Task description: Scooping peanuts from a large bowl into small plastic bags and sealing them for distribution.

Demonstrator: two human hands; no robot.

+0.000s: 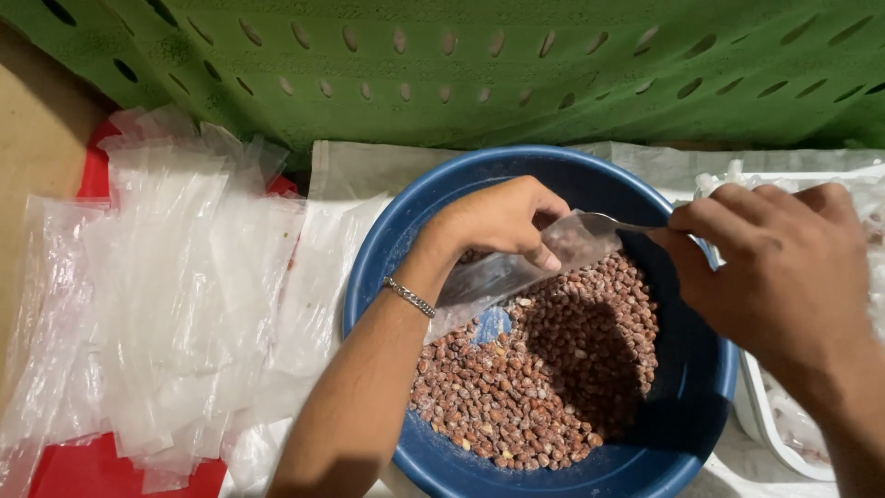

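Landmark: blue bowl (682,406), round, holding a heap of reddish-brown peanuts (539,369) on its floor.
Left hand (502,221): over the bowl's upper middle, fingers pinched on the mouth of a small clear plastic bag (516,272), keeping it open above the nuts.
Right hand (784,267): over the bowl's right rim, closed around the handle of a metal spoon (604,221) whose bowl end sits at the bag's mouth.
Bag, place: slanting down from the left hand toward the bowl's left wall, its lower end lying on the peanuts.
Bag, handling: thin, limp and probably slippery; it looks best held at the open edge, since it would collapse if gripped lower.
Peanuts, handling: small, loose and hard, likely to roll off a tilted spoon.
Left of bowl: a spread pile of empty clear bags (175,295) on a red sheet (92,466).
Right of bowl: a white tray (770,433), partly hidden.
Behind bowl: a green perforated crate (516,69).
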